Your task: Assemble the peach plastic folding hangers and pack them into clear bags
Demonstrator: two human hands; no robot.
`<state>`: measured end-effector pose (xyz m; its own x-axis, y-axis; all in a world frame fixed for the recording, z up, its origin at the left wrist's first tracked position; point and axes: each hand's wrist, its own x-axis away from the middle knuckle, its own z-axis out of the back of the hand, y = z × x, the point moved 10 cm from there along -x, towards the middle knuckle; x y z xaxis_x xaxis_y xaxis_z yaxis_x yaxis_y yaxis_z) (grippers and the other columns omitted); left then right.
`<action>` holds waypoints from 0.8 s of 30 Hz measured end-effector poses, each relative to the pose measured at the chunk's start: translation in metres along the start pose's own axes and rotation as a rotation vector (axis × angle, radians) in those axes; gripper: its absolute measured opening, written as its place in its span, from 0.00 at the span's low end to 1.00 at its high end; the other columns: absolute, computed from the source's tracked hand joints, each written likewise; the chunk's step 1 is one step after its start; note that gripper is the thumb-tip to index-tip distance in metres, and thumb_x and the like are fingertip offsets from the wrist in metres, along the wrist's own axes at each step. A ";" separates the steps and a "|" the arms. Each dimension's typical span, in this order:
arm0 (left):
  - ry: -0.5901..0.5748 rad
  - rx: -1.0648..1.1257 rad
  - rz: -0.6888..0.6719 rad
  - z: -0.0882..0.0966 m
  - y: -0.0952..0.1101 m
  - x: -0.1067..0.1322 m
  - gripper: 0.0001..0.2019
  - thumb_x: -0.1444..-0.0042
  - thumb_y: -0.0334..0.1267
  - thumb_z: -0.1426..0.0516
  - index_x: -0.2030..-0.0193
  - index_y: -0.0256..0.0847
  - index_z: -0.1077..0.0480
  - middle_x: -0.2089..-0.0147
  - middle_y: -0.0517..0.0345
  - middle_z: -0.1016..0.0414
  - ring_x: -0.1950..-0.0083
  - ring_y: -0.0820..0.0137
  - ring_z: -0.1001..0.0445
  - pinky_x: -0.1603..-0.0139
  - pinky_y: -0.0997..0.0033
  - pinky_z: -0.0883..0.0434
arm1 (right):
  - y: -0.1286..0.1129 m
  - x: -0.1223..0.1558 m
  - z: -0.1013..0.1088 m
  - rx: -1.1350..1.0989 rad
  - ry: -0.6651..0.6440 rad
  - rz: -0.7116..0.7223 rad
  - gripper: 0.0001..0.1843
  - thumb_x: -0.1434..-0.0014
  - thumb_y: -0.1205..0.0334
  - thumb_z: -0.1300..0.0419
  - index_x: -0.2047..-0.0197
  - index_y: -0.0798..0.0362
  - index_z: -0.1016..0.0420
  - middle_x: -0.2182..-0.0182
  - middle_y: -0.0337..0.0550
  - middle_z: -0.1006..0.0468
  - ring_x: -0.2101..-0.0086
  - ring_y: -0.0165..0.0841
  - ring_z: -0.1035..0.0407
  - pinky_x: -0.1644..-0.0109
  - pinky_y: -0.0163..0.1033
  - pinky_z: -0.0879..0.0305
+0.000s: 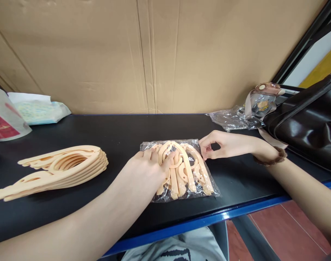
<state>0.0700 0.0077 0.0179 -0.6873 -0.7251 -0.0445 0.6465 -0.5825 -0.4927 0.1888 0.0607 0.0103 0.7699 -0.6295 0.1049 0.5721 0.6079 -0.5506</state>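
A clear plastic bag (214, 189) lies flat near the table's front edge. Inside it are several beige plastic folding hangers (191, 170), with curved arms and hooks. My left hand (151, 166) rests over the bag's left part, its fingers curled down on the bag and the thumb lying across the hangers. At the bag's upper right edge, my right hand (212, 144) pinches the plastic between thumb and fingers. Left of my left forearm sits a stack of matching beige plastic pieces (73, 170), nested one on another and outside any bag.
The black tabletop (121, 130) has a blue front edge and a cardboard wall (100, 54) behind it. A tissue pack (42, 108) and a white-and-red container (6, 116) stand at left. Right are crumpled clear plastic (230, 117), a strapped clear bottle (261, 103) and a dark bag (309, 119).
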 end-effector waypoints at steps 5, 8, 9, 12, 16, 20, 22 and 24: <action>0.127 -0.038 -0.008 0.006 0.002 0.003 0.24 0.45 0.29 0.44 0.39 0.38 0.32 0.62 0.46 0.23 0.61 0.57 0.25 0.64 0.63 0.32 | -0.018 0.003 0.025 -0.020 0.297 -0.004 0.14 0.39 0.55 0.42 0.70 0.57 0.25 0.75 0.38 0.27 0.73 0.26 0.36 0.69 0.33 0.40; 0.188 -0.062 -0.017 0.011 0.006 0.004 0.23 0.44 0.27 0.47 0.40 0.35 0.31 0.57 0.45 0.24 0.58 0.57 0.25 0.62 0.62 0.30 | -0.035 -0.002 0.019 -0.088 0.326 0.110 0.13 0.38 0.56 0.42 0.58 0.56 0.23 0.66 0.42 0.23 0.66 0.28 0.31 0.61 0.35 0.35; 0.196 -0.066 -0.027 0.012 0.008 0.004 0.23 0.44 0.26 0.48 0.40 0.33 0.31 0.56 0.44 0.24 0.57 0.57 0.25 0.60 0.62 0.29 | -0.039 -0.005 0.015 -0.094 0.302 0.136 0.14 0.38 0.56 0.42 0.55 0.56 0.23 0.64 0.43 0.23 0.65 0.29 0.30 0.59 0.35 0.35; 0.151 -0.034 -0.024 0.009 0.009 0.002 0.25 0.43 0.23 0.50 0.39 0.32 0.33 0.54 0.42 0.25 0.58 0.58 0.24 0.59 0.62 0.27 | -0.034 -0.012 0.005 -0.130 0.248 0.113 0.15 0.37 0.55 0.43 0.54 0.55 0.23 0.64 0.42 0.23 0.65 0.29 0.30 0.61 0.35 0.35; 0.039 0.024 0.042 0.002 0.003 0.002 0.28 0.47 0.21 0.49 0.39 0.39 0.33 0.57 0.45 0.24 0.65 0.59 0.23 0.65 0.62 0.26 | -0.023 -0.015 0.002 -0.217 0.211 0.048 0.15 0.38 0.52 0.43 0.63 0.56 0.24 0.68 0.41 0.22 0.67 0.30 0.30 0.63 0.35 0.36; -0.029 0.049 0.095 -0.002 -0.002 0.002 0.28 0.47 0.19 0.49 0.40 0.39 0.32 0.60 0.45 0.25 0.65 0.58 0.23 0.67 0.62 0.26 | -0.025 -0.015 -0.001 -0.174 0.191 0.065 0.16 0.38 0.51 0.43 0.66 0.56 0.27 0.70 0.39 0.23 0.69 0.28 0.33 0.63 0.34 0.38; -0.057 0.064 0.094 -0.002 -0.001 0.002 0.29 0.48 0.19 0.49 0.39 0.39 0.32 0.61 0.46 0.24 0.66 0.58 0.23 0.67 0.62 0.26 | -0.027 -0.016 -0.003 -0.151 0.184 0.080 0.16 0.37 0.51 0.44 0.66 0.56 0.27 0.71 0.38 0.24 0.70 0.27 0.34 0.64 0.33 0.39; -0.077 0.084 0.088 -0.001 0.000 0.001 0.31 0.50 0.19 0.47 0.38 0.39 0.34 0.61 0.46 0.24 0.66 0.59 0.23 0.68 0.63 0.26 | -0.029 -0.018 -0.005 -0.123 0.176 0.091 0.16 0.36 0.52 0.45 0.66 0.56 0.28 0.71 0.38 0.25 0.71 0.26 0.35 0.65 0.33 0.40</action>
<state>0.0683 0.0075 0.0169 -0.6015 -0.7987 -0.0158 0.7306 -0.5420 -0.4153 0.1570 0.0518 0.0205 0.7492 -0.6562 -0.0902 0.4556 0.6094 -0.6489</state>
